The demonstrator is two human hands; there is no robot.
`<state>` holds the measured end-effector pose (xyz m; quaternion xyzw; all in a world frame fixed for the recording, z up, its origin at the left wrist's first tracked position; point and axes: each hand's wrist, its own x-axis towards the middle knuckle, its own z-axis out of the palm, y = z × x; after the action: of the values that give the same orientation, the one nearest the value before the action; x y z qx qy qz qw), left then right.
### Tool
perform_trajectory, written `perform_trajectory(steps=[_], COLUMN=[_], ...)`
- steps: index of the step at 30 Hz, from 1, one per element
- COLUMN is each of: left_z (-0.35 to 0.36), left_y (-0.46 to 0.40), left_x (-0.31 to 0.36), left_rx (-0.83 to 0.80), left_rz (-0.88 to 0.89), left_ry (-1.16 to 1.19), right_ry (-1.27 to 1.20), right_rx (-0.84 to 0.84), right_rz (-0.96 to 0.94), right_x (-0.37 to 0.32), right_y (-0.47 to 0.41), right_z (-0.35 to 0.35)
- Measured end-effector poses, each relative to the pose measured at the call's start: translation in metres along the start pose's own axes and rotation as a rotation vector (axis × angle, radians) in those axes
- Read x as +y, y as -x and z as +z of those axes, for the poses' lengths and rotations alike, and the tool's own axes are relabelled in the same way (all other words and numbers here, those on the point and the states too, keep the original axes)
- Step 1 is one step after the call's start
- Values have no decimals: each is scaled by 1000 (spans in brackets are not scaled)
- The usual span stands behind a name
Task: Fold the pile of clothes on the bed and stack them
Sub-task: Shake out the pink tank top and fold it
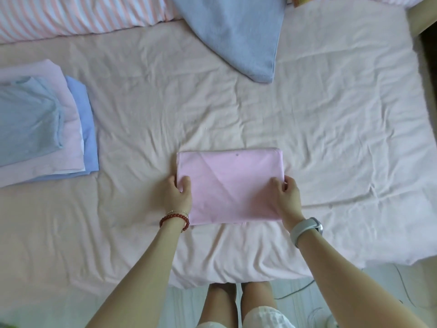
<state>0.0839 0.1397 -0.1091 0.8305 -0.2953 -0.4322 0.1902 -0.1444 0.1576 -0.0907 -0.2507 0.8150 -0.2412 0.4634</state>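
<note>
A pink garment (pixel 230 183), folded into a flat rectangle, lies on the bed (pixel 331 138) near its front edge. My left hand (pixel 178 194) grips its left side, thumb on top. My right hand (pixel 287 197) grips its right side the same way. At the far left sits a stack of folded clothes (pixel 45 129): a pale blue piece on top, a light pink one under it, a blue one at the bottom. A grey-blue garment (pixel 238 31) lies unfolded at the back of the bed.
A pink-and-white striped duvet (pixel 71 15) runs along the back left. The bed's front edge is just below the pink garment, with my legs and the pale floor (pixel 378 287) beyond it. A cable lies on the floor at the right.
</note>
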Motion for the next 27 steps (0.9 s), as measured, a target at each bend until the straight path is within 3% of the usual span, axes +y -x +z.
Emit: perform_trajectory(steps=[8,13,21,27], left_z=[-30,-116,-332,-420], left_y=[44,58,-29,-140], left_x=[20,22,34,19], left_rx=[39,253,555,582], left_rz=[134,241,328,292], left_ry=[141,228,241,180], right_ry=[-55,-24,-76,-62], right_rx=[-70,-167,-395,-386], right_rz=[-143,-256,-484,-532], right_x=[-20,-74,-205,-258], right_y=[34,88,172,178], right_z=[-10,17,184,317])
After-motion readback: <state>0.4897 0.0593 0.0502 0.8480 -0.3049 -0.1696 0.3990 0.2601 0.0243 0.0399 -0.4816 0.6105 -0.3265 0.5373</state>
